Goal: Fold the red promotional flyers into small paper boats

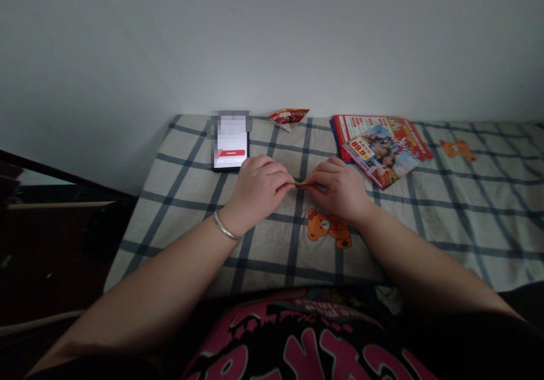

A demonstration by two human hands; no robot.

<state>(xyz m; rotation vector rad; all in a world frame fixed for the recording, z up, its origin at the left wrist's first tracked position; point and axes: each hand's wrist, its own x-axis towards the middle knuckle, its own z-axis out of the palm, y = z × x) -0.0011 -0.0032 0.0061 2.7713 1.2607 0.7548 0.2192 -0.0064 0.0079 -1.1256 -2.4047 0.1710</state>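
My left hand (260, 186) and my right hand (338, 187) meet over a checked sheet with bear prints (467, 210). Both pinch a small thin folded paper (300, 184) between fingertips, seen edge-on, so its shape is hard to tell. My left wrist carries a silver bangle (225, 228). Just beyond my left hand lies a phone (230, 142) with a lit screen. Right of my right hand lies a stack of colourful leaflets (380, 144). By the wall rests a small folded red paper shape (289, 117).
A white wall rises straight behind the bed. Dark furniture (55, 238) stands at the left, below the bed's edge. An orange bear print (330, 228) shows under my right wrist. My pink-lettered dark shirt fills the bottom of the view.
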